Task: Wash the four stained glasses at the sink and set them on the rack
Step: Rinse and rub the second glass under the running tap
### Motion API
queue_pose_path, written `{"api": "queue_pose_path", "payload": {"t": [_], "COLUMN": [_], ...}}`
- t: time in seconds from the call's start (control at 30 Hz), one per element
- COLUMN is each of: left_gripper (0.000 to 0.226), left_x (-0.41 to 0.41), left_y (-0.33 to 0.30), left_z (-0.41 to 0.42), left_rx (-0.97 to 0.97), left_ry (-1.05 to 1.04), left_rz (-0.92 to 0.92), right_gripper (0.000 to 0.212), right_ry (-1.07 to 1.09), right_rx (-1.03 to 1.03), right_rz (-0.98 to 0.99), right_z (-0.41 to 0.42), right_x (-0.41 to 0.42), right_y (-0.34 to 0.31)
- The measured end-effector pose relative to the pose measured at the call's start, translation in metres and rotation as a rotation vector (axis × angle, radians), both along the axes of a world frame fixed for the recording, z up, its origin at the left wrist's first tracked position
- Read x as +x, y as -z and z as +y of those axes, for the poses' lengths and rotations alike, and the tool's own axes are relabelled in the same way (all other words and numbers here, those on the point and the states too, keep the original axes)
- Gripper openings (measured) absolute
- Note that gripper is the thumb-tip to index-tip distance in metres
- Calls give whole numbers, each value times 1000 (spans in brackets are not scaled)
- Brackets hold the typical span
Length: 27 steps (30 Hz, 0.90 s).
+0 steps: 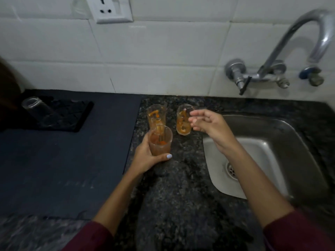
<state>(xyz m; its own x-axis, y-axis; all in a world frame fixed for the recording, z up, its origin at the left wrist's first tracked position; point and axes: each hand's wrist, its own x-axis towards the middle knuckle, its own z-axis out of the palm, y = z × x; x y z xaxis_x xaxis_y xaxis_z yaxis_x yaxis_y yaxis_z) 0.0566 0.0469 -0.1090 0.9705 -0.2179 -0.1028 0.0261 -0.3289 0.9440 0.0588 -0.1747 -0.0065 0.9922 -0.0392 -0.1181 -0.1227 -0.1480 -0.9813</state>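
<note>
My left hand (146,156) grips an orange-stained glass (160,141) upright on the speckled granite counter. Behind it stands a second stained glass (156,115), and to its right a third (183,120). My right hand (208,124) hovers beside that third glass with its fingers loosely apart and holds nothing. A clear glass (37,110) rests upside down on the black rack (72,116) at the far left. The steel sink (262,153) lies at the right.
A curved tap (293,44) with a black lever is fixed to the white tiled wall above the sink. A dark mat (63,160) covers the counter to the left. A wall socket (110,9) sits at the top.
</note>
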Motion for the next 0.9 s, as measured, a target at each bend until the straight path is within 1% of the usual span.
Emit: {"api": "queue_pose_path", "payload": {"t": [0.13,0.27,0.3,0.37,0.4,0.47,0.53,0.6,0.7,0.8,0.87,0.9], "left_gripper": [85,77,76,71,69,71,75,70,67,69,73,74], "left_x": [-3,-7,-7,-5,-3,2,7,11,19,26,32,34], "left_y": [-10,-23,-27,-32,-36,-44,-49,-52,-49,-45,-43,-42], "left_z": [-14,-34,-40,-63,-76,-108,-139,-164,-187,-196,-198,-199], "left_rx": [92,117,107,85,81,68,78,68,26,-18,-34,-37], "left_ry": [-138,-105,-99,-82,-67,-31,-6,12,43,60,61,62], "left_rz": [-91,-138,-154,-181,-192,-219,-246,-242,-194,-143,-112,-104], "right_gripper": [16,17,19,24,29,40,46,46,55,45,42,44], "right_ry": [17,86,135,257,315,373,365,333,335,396,355,313], "right_rx": [-6,-65,-113,-284,-384,-555,-691,-806,-891,-1019,-1088,-1126], "right_rz": [66,13,-9,-49,-64,-82,-121,-178,-168,-232,-297,-317], "right_z": [-31,-73,-82,-108,-120,-139,-147,-149,-147,-147,-148,-149], "right_x": [-13,-9,-3,10,19,40,63,84,105,111,111,111], "right_y": [16,23,26,31,32,30,23,13,4,5,10,12]}}
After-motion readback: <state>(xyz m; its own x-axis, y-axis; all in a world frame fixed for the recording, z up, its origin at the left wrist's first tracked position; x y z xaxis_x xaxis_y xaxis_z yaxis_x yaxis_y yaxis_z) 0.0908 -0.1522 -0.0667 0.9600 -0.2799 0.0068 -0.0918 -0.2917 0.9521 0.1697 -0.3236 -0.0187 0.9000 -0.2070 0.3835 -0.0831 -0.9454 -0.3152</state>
